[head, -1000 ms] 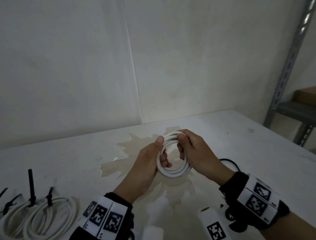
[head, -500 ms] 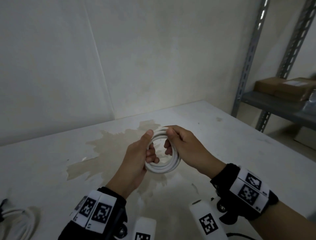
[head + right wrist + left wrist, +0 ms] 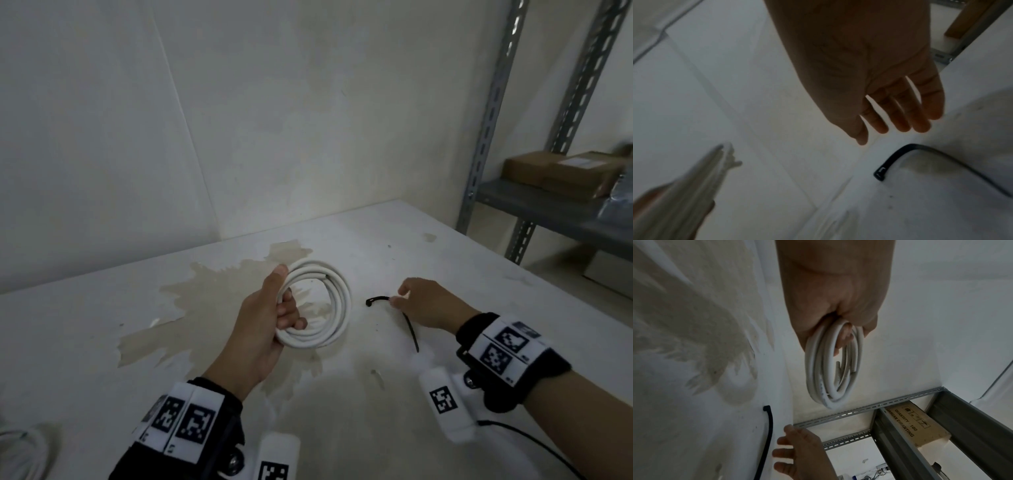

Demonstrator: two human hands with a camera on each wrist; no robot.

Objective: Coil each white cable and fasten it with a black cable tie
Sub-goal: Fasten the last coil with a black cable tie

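My left hand (image 3: 286, 301) grips a coiled white cable (image 3: 337, 301) by its left side, thumb on top and fingers curled through the ring, just above the table. The left wrist view has this coil (image 3: 830, 366) hanging from the fist. A loose black cable tie (image 3: 376, 299) lies on the table right of the coil. My right hand (image 3: 399, 296) hovers over its middle with fingers spread and holds nothing. In the right wrist view the straight fingers (image 3: 900, 120) are just above the tie (image 3: 898, 155).
The white table (image 3: 445, 257) has a large tan stain (image 3: 212, 291) under the coil. Another coiled white cable (image 3: 20, 448) shows at the lower left edge. A grey metal shelf (image 3: 548, 205) with a cardboard box (image 3: 561, 174) stands beyond the table's right edge.
My right hand has let go of the coil and moved right to the black tie. The left hand now holds the coil alone. The head view has swung to the right.
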